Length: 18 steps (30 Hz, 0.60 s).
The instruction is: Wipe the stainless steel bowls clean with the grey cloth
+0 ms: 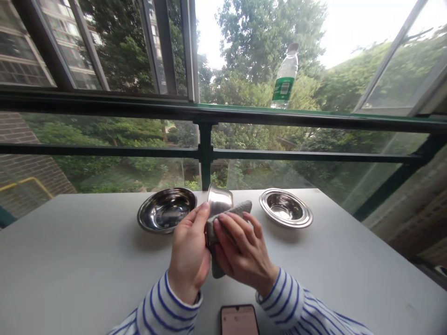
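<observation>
My left hand (pixel 188 256) is closed on a small shiny steel bowl (pixel 220 198), thumb along its edge. The bowl is tipped on its side above the middle of the table, its lower part hidden behind my fingers and a grey cloth (pixel 218 267). My right hand (pixel 242 249) holds that cloth, fingers bent over it, and presses it against the bowl. Beyond my left hand lies a wide steel bowl (pixel 166 211). A second steel bowl with a broad rim (pixel 286 208) sits to the right, apart from both hands.
All this is at a white table (pixel 87 260). A phone (pixel 239 320) with a lit screen lies at the near edge between my sleeves. Behind the table runs a dark green railing (pixel 206 158) with glass. A plastic bottle with a green label (pixel 283 86) stands on the ledge.
</observation>
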Available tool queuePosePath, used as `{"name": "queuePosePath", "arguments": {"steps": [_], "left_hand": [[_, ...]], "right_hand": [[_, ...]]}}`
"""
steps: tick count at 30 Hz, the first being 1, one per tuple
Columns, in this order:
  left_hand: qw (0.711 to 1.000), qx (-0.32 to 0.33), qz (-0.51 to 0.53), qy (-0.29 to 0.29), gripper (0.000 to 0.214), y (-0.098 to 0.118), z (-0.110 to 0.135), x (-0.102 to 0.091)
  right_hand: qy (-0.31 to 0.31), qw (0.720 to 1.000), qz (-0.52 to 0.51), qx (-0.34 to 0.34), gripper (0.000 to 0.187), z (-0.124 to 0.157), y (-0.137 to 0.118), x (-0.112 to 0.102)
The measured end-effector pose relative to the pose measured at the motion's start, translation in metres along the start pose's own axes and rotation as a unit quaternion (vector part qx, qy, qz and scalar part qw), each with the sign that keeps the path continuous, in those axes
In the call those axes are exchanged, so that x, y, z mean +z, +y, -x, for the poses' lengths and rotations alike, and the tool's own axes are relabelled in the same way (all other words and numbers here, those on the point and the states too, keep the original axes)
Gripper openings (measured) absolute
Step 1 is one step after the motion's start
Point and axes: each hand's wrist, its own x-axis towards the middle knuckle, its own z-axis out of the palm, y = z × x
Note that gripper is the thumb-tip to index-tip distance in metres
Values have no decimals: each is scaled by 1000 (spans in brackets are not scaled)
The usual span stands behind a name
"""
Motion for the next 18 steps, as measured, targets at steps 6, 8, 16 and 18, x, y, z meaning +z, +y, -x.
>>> {"name": "queuePosePath", "arguments": {"steps": [6,8,16,18], "left_hand": [[1000,7,-8,2,13,2,1,-1],[1000,8,-4,4,13,4,0,-2],[1000,-4,-5,10,10,3,-1,-1],[1000,2,-1,11,8,2,-2,-2]], "right_hand": [[-23,1000,-19,-1,43,2,3,1],[-22,999,-22,-37,42,3,2,4],[-21,1000,-16,-10,40,-1,2,1],[-3,999,-11,-40,37,-1,-1,2]]}}
